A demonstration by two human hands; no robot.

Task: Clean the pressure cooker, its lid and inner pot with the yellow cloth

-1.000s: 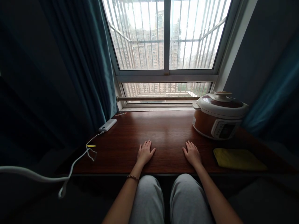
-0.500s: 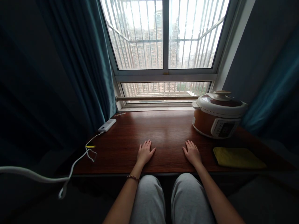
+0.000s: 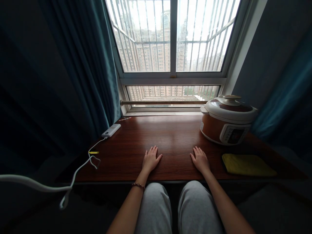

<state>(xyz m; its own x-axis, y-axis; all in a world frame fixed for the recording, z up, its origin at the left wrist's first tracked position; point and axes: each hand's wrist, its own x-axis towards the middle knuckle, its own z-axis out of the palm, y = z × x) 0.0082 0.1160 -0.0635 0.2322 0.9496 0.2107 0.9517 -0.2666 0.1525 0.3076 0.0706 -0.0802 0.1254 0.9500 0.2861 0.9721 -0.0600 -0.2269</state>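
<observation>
Resting both palms flat on the dark reddish-brown wooden tabletop (image 3: 173,136), fingers spread, gripping nothing.

Held nothing in left hand (image 3: 150,161) or right hand (image 3: 200,161); pressed both, opened out, side by side at the near edge of a surface judged hard, smooth and stiff. Had one flat yellow cloth pad (image 3: 246,164) just right of the right hand, not touching; judged soft, light, limp, best pinched at a corner. Had one round cream-and-brown electric cooker (image 3: 227,122) forward-right, lid on; judged heavy, rigid, best gripped at both sides. Counted, well left of the left hand, one white slab-shaped power bank (image 3: 111,130) and one white cable (image 3: 80,167).
</observation>
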